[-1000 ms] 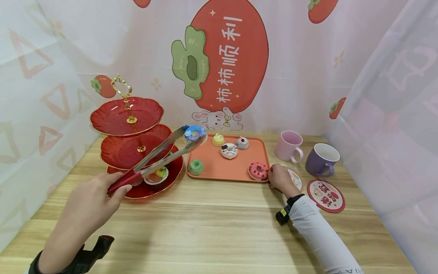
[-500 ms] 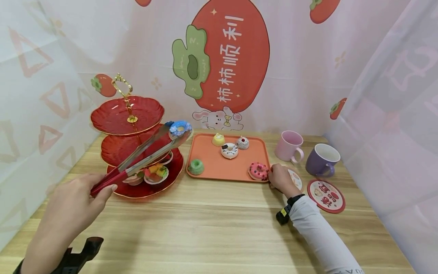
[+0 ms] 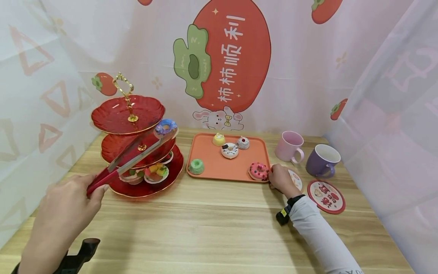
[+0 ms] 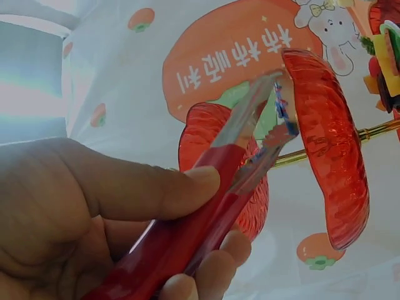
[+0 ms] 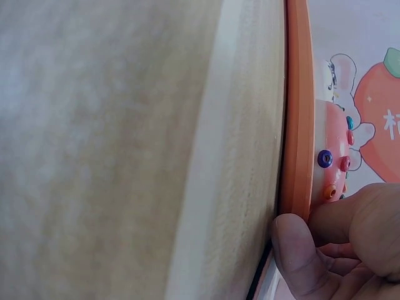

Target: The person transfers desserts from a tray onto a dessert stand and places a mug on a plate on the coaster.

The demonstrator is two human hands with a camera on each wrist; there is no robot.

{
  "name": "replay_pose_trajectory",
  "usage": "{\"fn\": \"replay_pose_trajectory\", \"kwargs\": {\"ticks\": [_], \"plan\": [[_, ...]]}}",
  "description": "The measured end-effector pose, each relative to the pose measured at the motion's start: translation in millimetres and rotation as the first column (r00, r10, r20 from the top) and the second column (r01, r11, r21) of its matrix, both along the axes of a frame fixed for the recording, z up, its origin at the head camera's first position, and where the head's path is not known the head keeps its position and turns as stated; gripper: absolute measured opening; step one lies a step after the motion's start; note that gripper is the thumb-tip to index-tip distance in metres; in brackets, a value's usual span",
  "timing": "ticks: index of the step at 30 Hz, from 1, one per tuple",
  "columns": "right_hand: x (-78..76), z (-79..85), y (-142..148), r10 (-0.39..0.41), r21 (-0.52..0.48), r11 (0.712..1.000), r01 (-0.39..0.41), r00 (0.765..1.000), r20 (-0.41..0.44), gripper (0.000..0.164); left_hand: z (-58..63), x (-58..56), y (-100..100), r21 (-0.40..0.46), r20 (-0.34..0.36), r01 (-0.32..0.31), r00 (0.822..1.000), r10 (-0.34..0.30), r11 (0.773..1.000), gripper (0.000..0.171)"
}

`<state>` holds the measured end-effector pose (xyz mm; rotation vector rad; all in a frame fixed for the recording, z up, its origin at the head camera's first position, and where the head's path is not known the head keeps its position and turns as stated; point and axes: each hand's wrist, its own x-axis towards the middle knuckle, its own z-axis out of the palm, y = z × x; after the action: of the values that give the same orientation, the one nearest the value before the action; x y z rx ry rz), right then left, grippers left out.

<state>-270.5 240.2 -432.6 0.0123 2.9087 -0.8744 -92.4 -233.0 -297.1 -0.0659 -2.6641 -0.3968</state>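
Blue donut point(image 3: 167, 122) in the tongs point(image 3: 106, 180), beside the stand point(image 3: 129, 106)

Watching from the side. Left hand point(image 3: 63, 211) has the tongs by their red handles: thumb along one arm, fingers curled round the other. Tong tips pinch the donut. It's at the stand's right side; the left wrist view puts the tips between top plate point(image 3: 111, 116) and middle plate point(image 3: 111, 146). Can't tell if donut or tips touch either plate.

Right hand point(image 3: 282, 178) is on the orange tray point(image 3: 222, 169), thumb and finger pinching the rim at its near right corner. Pink donut point(image 3: 254, 174) sits on the tray just beside those fingers.

Also on the tray: green cake point(image 3: 196, 166) at near left corner; white donut point(image 3: 228, 153) further back, chocolate streaks; yellow cake point(image 3: 219, 139) and cherry cake point(image 3: 243, 143) behind it, one either side.

Bottom plate point(image 3: 176, 165) carries fruit cups point(image 3: 156, 174), partly hidden by the tongs and the plate above.

Right of the tray: pink mug point(image 3: 287, 146), then purple mug point(image 3: 318, 163), handles toward the person. Red-rimmed coaster point(image 3: 326, 196) lies in front of the purple one; second coaster point(image 3: 295, 180) is partly covered by the right hand. All on a wood-grain table point(image 3: 205, 228), printed cloth point(image 3: 291, 45) behind.
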Motion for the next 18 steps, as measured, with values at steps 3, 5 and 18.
{"fn": "replay_pose_trajectory", "kwargs": {"ticks": [3, 5, 18], "plan": [[-0.2, 0.3, -0.1, -0.003, -0.003, 1.0, 0.003, 1.0, 0.003, 0.015, -1.6, 0.1, 1.9, -0.021, -0.022, -0.015, 1.0, 0.014, 1.0, 0.023], [-0.4, 0.1, 0.0, -0.005, -0.004, 1.0, 0.005, 1.0, 0.003, 0.015, -2.7, 0.7, 3.2, -0.027, -0.032, -0.026, 0.999, 0.025, 0.999, 0.019], [-1.3, -0.7, 0.3, -0.01, -0.017, 1.0, 0.011, 1.0, 0.023, 0.012, -2.1, 12.9, 12.0, -0.026, -0.02, -0.077, 0.997, 0.076, 0.997, 0.012]]}}
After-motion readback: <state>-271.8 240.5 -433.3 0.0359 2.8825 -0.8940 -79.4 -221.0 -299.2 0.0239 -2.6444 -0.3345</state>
